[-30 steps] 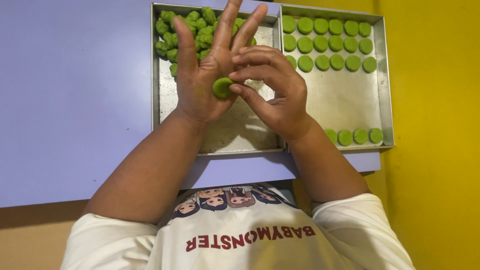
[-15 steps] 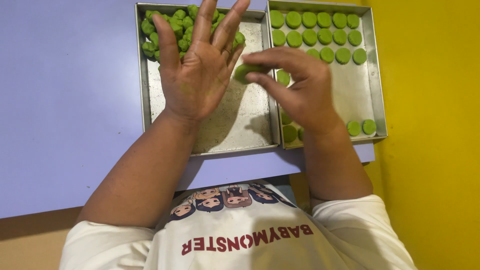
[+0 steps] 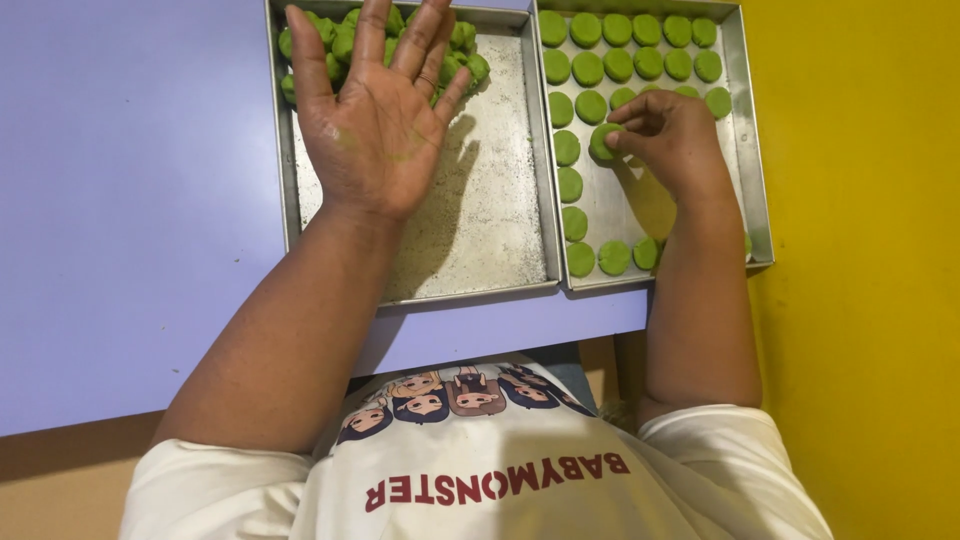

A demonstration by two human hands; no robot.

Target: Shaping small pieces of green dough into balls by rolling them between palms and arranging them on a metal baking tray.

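My left hand (image 3: 375, 115) is held palm up with fingers spread over the left metal tray (image 3: 500, 230), near a heap of green dough balls (image 3: 340, 40) at its far end; it holds nothing. My right hand (image 3: 665, 135) grips a flattened green dough disc (image 3: 603, 142) with its fingertips, just above the floor of the right metal tray (image 3: 755, 180). Rows of green discs (image 3: 625, 45) lie along that tray's far side, with more down its left side and near edge.
Both trays sit side by side on a lavender table (image 3: 130, 220), whose near edge runs in front of my chest. A yellow wall or floor (image 3: 870, 300) fills the right side. My white printed shirt (image 3: 480, 470) is at the bottom.
The green disc left my left palm. My right hand carried it rightwards over the right tray and lowered it among the discs. My left hand stayed open over the left tray.
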